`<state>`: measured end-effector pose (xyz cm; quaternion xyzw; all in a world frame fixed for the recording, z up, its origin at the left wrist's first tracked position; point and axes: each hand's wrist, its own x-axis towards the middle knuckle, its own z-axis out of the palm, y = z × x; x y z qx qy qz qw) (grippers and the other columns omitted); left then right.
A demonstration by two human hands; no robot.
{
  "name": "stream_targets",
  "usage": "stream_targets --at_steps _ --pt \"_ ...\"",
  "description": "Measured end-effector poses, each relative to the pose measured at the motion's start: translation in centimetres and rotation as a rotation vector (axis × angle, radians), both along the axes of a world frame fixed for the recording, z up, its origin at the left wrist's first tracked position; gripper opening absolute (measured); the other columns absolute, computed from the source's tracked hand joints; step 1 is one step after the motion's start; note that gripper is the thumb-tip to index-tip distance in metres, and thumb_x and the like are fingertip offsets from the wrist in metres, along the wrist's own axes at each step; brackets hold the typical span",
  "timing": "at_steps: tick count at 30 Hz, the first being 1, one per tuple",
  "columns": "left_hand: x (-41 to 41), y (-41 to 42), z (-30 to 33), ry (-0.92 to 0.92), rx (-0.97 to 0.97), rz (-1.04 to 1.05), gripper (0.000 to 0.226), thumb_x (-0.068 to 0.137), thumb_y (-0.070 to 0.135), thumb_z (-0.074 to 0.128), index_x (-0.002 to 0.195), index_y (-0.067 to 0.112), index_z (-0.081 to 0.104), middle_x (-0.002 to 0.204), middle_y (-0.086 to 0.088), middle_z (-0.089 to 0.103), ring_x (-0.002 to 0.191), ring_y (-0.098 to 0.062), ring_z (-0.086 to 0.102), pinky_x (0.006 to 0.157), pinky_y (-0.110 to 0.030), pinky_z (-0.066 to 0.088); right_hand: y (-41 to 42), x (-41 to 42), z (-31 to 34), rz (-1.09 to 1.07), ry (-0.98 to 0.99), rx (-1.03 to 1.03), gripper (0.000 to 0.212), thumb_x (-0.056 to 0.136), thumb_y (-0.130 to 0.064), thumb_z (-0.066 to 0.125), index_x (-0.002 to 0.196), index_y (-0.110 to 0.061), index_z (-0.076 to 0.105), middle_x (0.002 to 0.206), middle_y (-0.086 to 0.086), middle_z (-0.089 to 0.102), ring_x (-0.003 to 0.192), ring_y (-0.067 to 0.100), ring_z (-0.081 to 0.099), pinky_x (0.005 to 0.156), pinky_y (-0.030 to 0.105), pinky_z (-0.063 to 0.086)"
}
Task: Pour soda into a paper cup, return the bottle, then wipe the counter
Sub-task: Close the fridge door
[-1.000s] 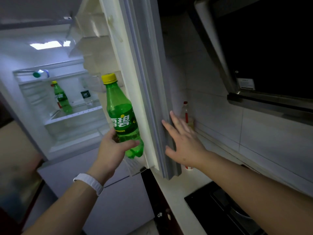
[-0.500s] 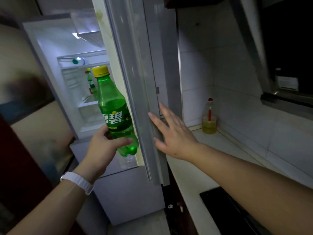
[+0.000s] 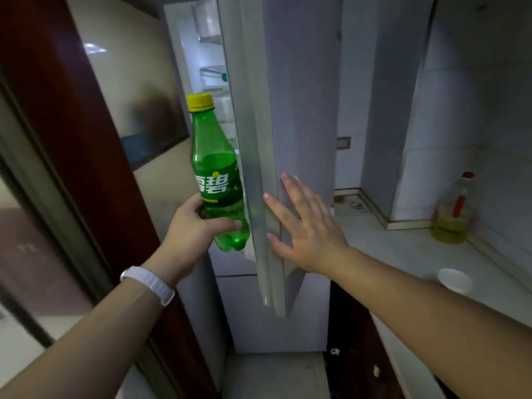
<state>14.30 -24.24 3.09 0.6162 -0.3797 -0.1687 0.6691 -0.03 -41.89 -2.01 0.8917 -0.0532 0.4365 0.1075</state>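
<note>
A green soda bottle (image 3: 216,174) with a yellow cap stands upright in my left hand (image 3: 193,234), which grips its lower half just in front of the fridge opening. My right hand (image 3: 305,223) lies flat with straight fingers against the outer face of the fridge door (image 3: 299,116), which stands nearly edge-on to me. A white paper cup (image 3: 454,280) sits on the pale counter (image 3: 403,254) at the right, partly behind my right forearm. Only a narrow slice of the lit fridge shelves shows past the door.
A bottle of yellow cooking oil (image 3: 453,214) with a red cap stands in the counter's back corner by the tiled wall. A dark red door frame (image 3: 72,139) runs down the left. Dark cabinet fronts sit below the counter.
The fridge door has swung further toward shut under my right hand, hiding most of the interior. The view turned, bringing the counter and paper cup into sight. My left hand still holds the bottle.
</note>
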Motion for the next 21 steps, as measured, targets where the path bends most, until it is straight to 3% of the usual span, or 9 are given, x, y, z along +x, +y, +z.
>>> stream_targets --at_steps 5,11,15,18,21 --pt "4.3 2.0 0.3 -0.017 0.012 0.077 0.051 0.064 -0.019 0.075 0.11 0.003 0.066 0.102 -0.015 0.075 0.094 -0.032 0.072 0.082 -0.045 0.058 1.3 6.3 0.0 -0.036 0.028 -0.019 0.078 0.089 -0.048 0.058 0.151 -0.026 0.017 0.159 0.009 0.003 0.146 0.037 0.014 0.112 0.057 0.025" --pt "9.7 3.9 -0.6 -0.032 0.03 0.146 0.054 0.057 -0.008 0.083 0.106 0.009 0.068 0.096 -0.006 0.076 0.089 -0.022 0.073 0.078 -0.039 0.057 2.7 12.9 0.0 -0.018 -0.001 0.001 0.084 0.085 -0.043 0.064 0.15 -0.019 0.016 0.157 0.012 0.008 0.144 0.038 0.016 0.11 0.057 0.03" --pt "12.9 4.7 -1.2 -0.011 0.047 0.156 0.06 0.05 0.002 0.083 0.107 0.011 0.068 0.1 -0.008 0.076 0.093 -0.027 0.073 0.084 -0.046 0.058 3.8 16.6 0.1 -0.033 0.012 0.061 0.089 0.083 -0.042 0.065 0.151 -0.014 0.015 0.157 0.015 0.014 0.143 0.038 0.019 0.109 0.056 0.033" --pt "14.8 5.1 -1.5 -0.01 0.06 0.155 0.058 0.052 -0.001 0.084 0.107 0.011 0.068 0.099 -0.008 0.076 0.092 -0.027 0.073 0.085 -0.048 0.058 3.8 18.8 0.1 -0.081 0.071 0.074 0.083 0.089 -0.05 0.049 0.153 -0.016 0.01 0.159 0.016 0.014 0.144 0.036 0.018 0.114 0.053 0.026" --pt "16.3 5.2 -1.6 -0.012 0.069 0.141 0.059 0.053 0.004 0.084 0.109 0.014 0.068 0.1 -0.007 0.076 0.093 -0.026 0.073 0.085 -0.048 0.058 3.1 20.6 0.1 -0.157 0.174 0.083 0.078 0.093 -0.058 0.029 0.152 -0.025 -0.01 0.16 0.008 -0.006 0.147 0.031 0.004 0.117 0.048 0.013"
